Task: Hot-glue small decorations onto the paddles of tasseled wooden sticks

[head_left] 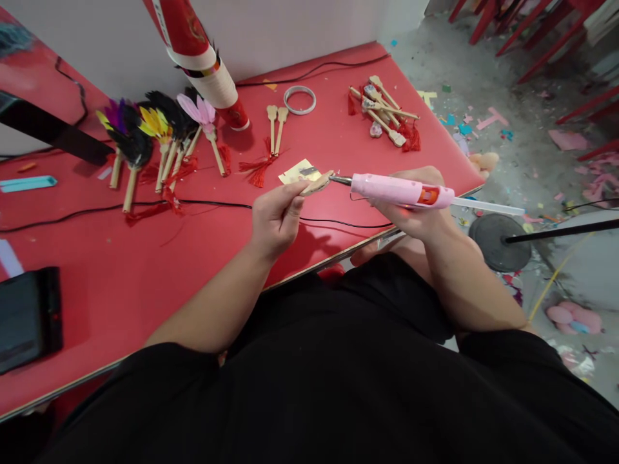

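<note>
Between its thumb and fingers, my left hand pinches a small flat wooden piece. My right hand is wrapped round a pink glue gun, whose metal nozzle points left and meets the edge of the wooden piece. A clear glue stick sticks out of the gun's back end. Under and behind the wooden piece lies a pale yellow card on the red table.
Feathered sticks with red tassels lie at the left. Wooden sticks, a tape ring and a pile of tasselled sticks are farther back. Stacked cups lean near the wall. A phone lies front left; a black cable crosses the table.
</note>
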Demonstrator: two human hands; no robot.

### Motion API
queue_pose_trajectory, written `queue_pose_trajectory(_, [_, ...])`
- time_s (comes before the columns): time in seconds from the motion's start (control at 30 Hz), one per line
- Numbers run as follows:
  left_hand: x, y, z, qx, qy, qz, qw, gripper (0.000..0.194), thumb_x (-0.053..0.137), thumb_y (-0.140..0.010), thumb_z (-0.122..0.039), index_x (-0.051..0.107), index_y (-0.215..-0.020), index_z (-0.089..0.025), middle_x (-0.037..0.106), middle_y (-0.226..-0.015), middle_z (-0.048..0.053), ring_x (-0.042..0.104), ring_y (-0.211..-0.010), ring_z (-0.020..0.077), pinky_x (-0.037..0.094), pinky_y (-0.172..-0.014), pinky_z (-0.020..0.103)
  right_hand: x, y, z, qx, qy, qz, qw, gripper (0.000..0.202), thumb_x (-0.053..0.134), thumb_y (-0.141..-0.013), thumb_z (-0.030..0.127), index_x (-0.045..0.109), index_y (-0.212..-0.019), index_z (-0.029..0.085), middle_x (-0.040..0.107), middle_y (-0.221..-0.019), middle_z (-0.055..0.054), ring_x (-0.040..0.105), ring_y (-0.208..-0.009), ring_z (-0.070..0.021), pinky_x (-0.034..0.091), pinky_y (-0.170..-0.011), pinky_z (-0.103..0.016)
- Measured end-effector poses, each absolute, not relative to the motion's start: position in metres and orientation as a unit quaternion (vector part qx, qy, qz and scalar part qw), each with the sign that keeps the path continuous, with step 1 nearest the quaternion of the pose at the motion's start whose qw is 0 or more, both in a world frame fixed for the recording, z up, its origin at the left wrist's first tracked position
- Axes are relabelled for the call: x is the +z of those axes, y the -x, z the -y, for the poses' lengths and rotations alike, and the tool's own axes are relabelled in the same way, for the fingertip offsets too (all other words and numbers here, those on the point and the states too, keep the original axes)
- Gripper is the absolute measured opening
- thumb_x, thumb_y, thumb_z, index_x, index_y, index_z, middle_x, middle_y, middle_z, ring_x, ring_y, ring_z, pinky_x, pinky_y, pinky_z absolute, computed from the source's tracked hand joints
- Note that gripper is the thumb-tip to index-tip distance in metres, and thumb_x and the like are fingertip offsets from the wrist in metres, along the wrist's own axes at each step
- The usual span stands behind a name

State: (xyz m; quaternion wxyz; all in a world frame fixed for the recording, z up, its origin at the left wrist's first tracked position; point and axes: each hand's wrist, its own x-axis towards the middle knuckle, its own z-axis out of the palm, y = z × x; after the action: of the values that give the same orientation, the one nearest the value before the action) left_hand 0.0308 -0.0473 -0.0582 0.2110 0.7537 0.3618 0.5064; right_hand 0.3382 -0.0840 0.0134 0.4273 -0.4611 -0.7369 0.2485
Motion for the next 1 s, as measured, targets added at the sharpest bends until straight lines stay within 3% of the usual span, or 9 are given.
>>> queue_pose_trajectory(0.17, [-0.058,-0.029,0.044,0.491,-0.765,-0.367,0.199,0.058,0.058,-0.124,-0.067,0.096,-0.133,-0.023,0.095,-0.109,0.012,0.088,-0.095,0.0243,0.071,-0.093,0.037,0.016,-0.34,0.083,0.231,0.464,0.745,0.421,0.043,0.095,-0.101,0.064,0.083,-0.084,0.027,0.081,-0.075,-0.006,0.08,-0.071,-0.0273,0.07,-0.066,-0.038])
queue_pose_trajectory(0.3, [-0.06,-0.028,0.043,0.492,-0.775,-0.351,0.185,0.051,0.06,-0.125,-0.058,0.094,-0.138,-0.023,0.095,-0.117,0.012,0.088,-0.097,0.0227,0.069,-0.092,0.034,0.015,-0.342,0.085,0.196,0.44,0.78,0.399,0.047,0.084,-0.108,0.054,0.069,-0.073,0.026,0.07,-0.065,-0.003,0.065,-0.056,-0.0202,0.052,-0.054,-0.035])
queue_pose_trajectory(0.37, [-0.06,-0.028,0.044,0.485,-0.782,-0.352,0.173,0.049,0.06,-0.125,-0.055,0.093,-0.141,-0.023,0.096,-0.121,0.012,0.088,-0.1,0.0228,0.068,-0.094,0.034,0.014,-0.34,0.086,0.177,0.428,0.79,0.403,0.054,0.083,-0.108,0.056,0.06,-0.069,0.027,0.062,-0.061,0.0,0.054,-0.052,-0.0163,0.046,-0.052,-0.034])
queue_pose_trajectory(0.47, [-0.059,-0.028,0.045,0.478,-0.783,-0.359,0.171,0.049,0.059,-0.126,-0.055,0.093,-0.143,-0.024,0.095,-0.127,0.013,0.089,-0.107,0.0248,0.069,-0.099,0.036,0.013,-0.338,0.088,0.167,0.433,0.786,0.407,0.062,0.083,-0.107,0.066,0.053,-0.067,0.029,0.054,-0.058,0.001,0.045,-0.052,-0.0157,0.047,-0.053,-0.034])
queue_pose_trajectory(0.67, [-0.055,-0.03,0.048,0.477,-0.773,-0.381,0.175,0.054,0.057,-0.126,-0.06,0.094,-0.14,-0.023,0.096,-0.127,0.015,0.09,-0.11,0.027,0.07,-0.102,0.038,0.013,-0.341,0.088,0.163,0.47,0.755,0.428,0.056,0.079,-0.11,0.065,0.065,-0.071,0.028,0.06,-0.061,-0.002,0.054,-0.055,-0.0204,0.051,-0.054,-0.039])
queue_pose_trajectory(0.77, [-0.057,-0.03,0.047,0.483,-0.774,-0.374,0.166,0.055,0.058,-0.125,-0.062,0.094,-0.139,-0.023,0.096,-0.126,0.014,0.091,-0.111,0.0272,0.07,-0.102,0.038,0.011,-0.34,0.088,0.174,0.466,0.739,0.454,0.054,0.079,-0.112,0.065,0.073,-0.075,0.027,0.063,-0.063,-0.003,0.056,-0.055,-0.0206,0.047,-0.052,-0.038])
queue_pose_trajectory(0.9, [-0.063,-0.028,0.044,0.481,-0.784,-0.361,0.155,0.053,0.057,-0.125,-0.06,0.093,-0.143,-0.025,0.096,-0.126,0.013,0.091,-0.11,0.0261,0.07,-0.101,0.037,0.014,-0.338,0.087,0.199,0.45,0.74,0.459,0.061,0.091,-0.106,0.063,0.061,-0.067,0.026,0.054,-0.058,0.001,0.045,-0.051,-0.0161,0.035,-0.048,-0.036])
queue_pose_trajectory(1.0, [-0.066,-0.027,0.043,0.484,-0.79,-0.345,0.148,0.048,0.058,-0.126,-0.056,0.092,-0.145,-0.027,0.095,-0.128,0.012,0.09,-0.111,0.025,0.069,-0.101,0.036,0.016,-0.34,0.087,0.226,0.456,0.742,0.436,0.061,0.093,-0.104,0.064,0.061,-0.068,0.027,0.053,-0.058,0.001,0.045,-0.053,-0.0165,0.038,-0.049,-0.035])
